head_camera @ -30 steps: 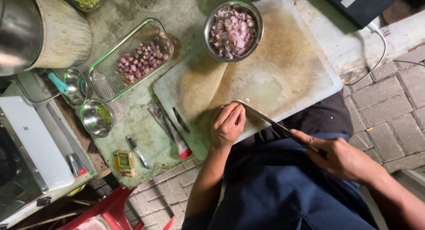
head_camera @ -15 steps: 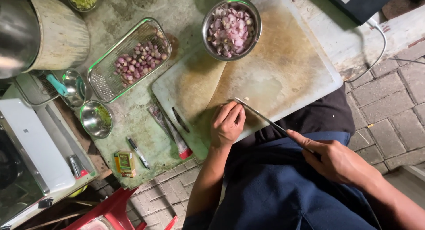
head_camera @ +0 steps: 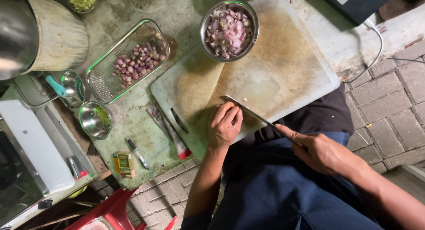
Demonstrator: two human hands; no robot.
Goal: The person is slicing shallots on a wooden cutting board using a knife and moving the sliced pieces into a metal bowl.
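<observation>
Head view, looking down on a white cutting board (head_camera: 283,66), stained brown in the middle. Left hand (head_camera: 225,124) sits at the board's near edge, fingers curled down, knuckles forward, pressing on something small that the hand hides; cannot tell what it grips. Right hand (head_camera: 322,151) is off the board's near edge, over the person's dark blue lap, clenched round the handle of a knife (head_camera: 252,113). The blade runs from that hand up onto the board, its tip just past the left hand's fingertips, flat side against the knuckles. One tiny pale scrap lies on the board just beyond the blade tip.

At the board's far edge stands a steel bowl (head_camera: 208,37) full of chopped pink shallot pieces. Left of the board, a wire basket (head_camera: 102,82) holds whole peeled shallots. Nearer than the basket, two small steel cups (head_camera: 88,124), one with a teal-handled tool in it. Off the board's near left corner lie a red-ended tool (head_camera: 177,143), a black pen (head_camera: 137,152) and a small yellow-green box (head_camera: 125,163). Far left of the board, a big pale cylinder pot (head_camera: 57,33). Right of the board, a white cable (head_camera: 376,48) crosses the pale ledge, brick paving below
</observation>
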